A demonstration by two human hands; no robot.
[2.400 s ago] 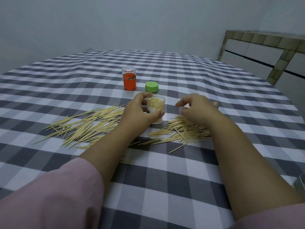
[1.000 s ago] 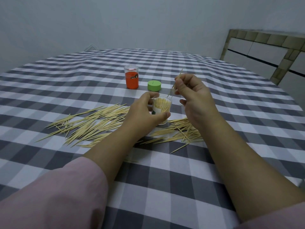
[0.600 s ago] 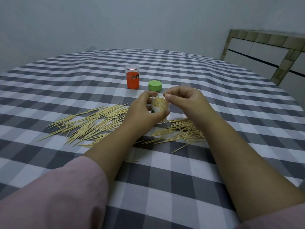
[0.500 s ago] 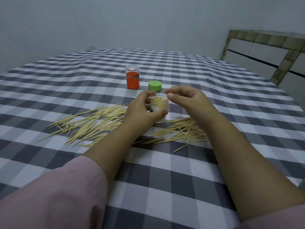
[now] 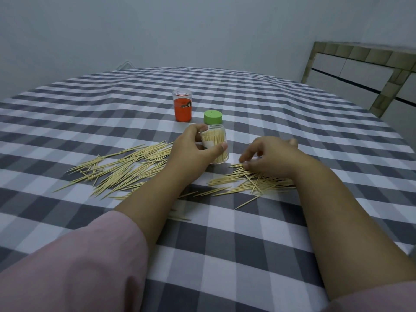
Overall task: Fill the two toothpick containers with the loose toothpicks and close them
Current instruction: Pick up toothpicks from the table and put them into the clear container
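Observation:
My left hand (image 5: pixel 193 152) grips a clear open container (image 5: pixel 215 143), upright on the table and holding many toothpicks. My right hand (image 5: pixel 269 157) is lowered over the right pile of loose toothpicks (image 5: pixel 252 183), fingertips touching the sticks, fingers loosely bent. A larger spread of loose toothpicks (image 5: pixel 121 170) lies left of my left hand. Behind stand an orange container (image 5: pixel 182 108) with a clear top, and a green lid (image 5: pixel 213 116) lying on the cloth.
The table is covered with a grey and white checked cloth (image 5: pixel 225 244). A tiled counter (image 5: pixel 360 75) stands at the back right, beyond the table's edge. A few stray toothpicks (image 5: pixel 180 218) lie near my left forearm.
My right hand has dropped from the container's mouth down to the right toothpick pile. My left hand keeps holding the clear container in place.

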